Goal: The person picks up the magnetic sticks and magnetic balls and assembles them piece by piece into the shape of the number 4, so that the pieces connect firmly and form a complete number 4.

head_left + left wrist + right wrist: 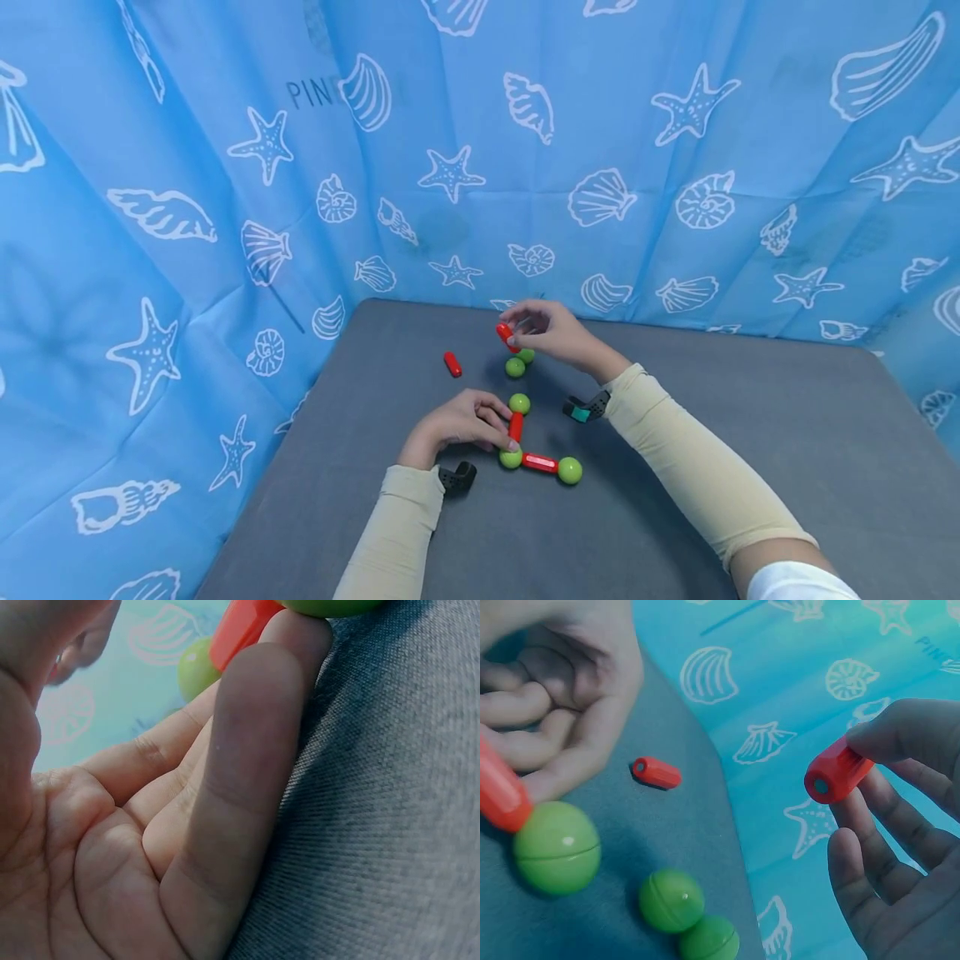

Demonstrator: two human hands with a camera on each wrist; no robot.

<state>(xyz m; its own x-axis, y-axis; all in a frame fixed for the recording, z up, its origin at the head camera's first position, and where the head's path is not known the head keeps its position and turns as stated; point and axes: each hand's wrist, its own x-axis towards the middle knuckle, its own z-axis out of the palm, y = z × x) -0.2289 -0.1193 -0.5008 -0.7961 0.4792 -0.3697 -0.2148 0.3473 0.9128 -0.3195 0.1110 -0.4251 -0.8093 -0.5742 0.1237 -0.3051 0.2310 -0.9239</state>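
In the head view, two red rods, an upper one (516, 427) and a lower one (540, 462), join green balls in an L shape on the table. My left hand (467, 419) holds the green ball at the corner (511, 457), its curled fingers beside the upper rod. The left wrist view shows those fingers (255, 727) low against the grey cloth. My right hand (551, 332) is raised off the table. It pinches a loose red rod (840, 771) between thumb and fingers, with a grey dot showing on the rod's end.
Another red rod (452, 364) lies at the far left. Two green balls, one (515, 367) in front of the other (527, 356), sit below my right hand. A blue curtain (450, 225) with shell prints hangs behind the grey table (750, 417). Both wrists wear dark camera bands.
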